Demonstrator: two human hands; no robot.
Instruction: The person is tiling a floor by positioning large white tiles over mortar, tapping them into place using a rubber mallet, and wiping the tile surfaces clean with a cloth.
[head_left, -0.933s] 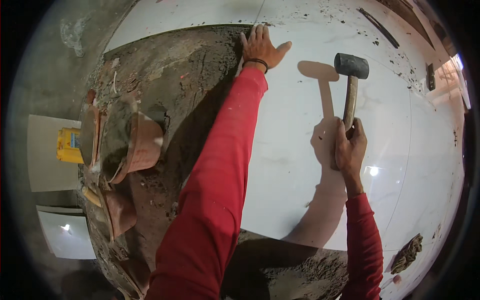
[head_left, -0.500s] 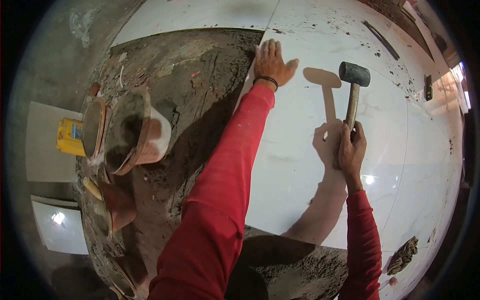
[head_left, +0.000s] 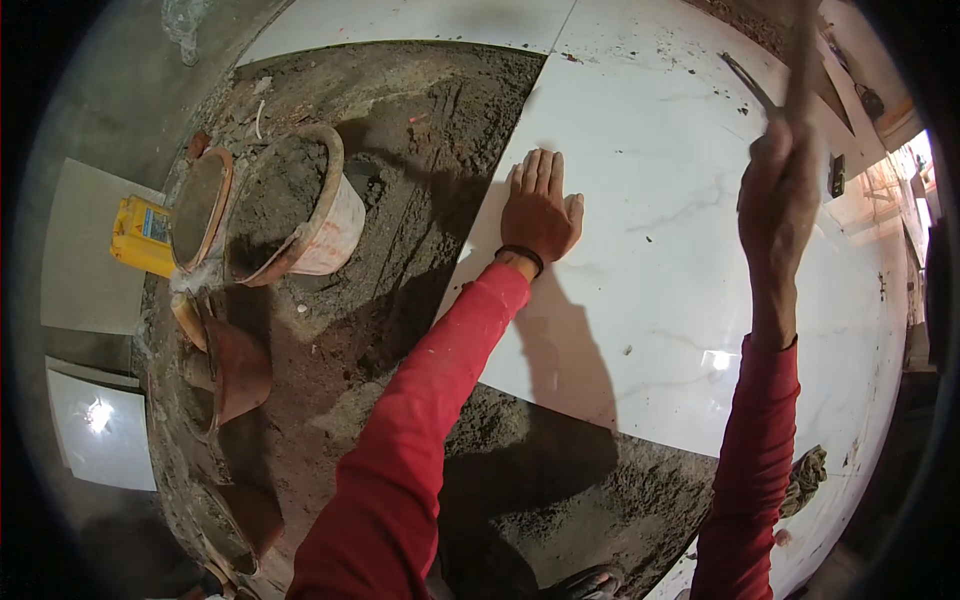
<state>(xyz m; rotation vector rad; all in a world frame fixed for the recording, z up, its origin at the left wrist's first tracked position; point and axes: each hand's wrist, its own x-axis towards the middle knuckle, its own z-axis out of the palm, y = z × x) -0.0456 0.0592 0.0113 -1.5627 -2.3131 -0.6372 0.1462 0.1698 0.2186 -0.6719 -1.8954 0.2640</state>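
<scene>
My left hand lies flat on a large white marble-patterned tile, its fingers pointing away from me near the tile's left edge. Raised over the tile's right side, my right hand is closed round the handle of a rubber mallet. The handle is smeared by motion, and the mallet's head is cut off by the upper rim of the picture. Rough grey mortar borders the tile on the left and continues along its near edge.
At left stand a bucket of mortar, a shallower round tub and a yellow jerrycan. Nearer is a reddish container. A crumpled rag lies at lower right; a long dark tool lies on the far tiles.
My right hand has lifted the mallet up and to the right, taking its head out of view. The left hand stays flat but now rests nearer to me on the tile.
</scene>
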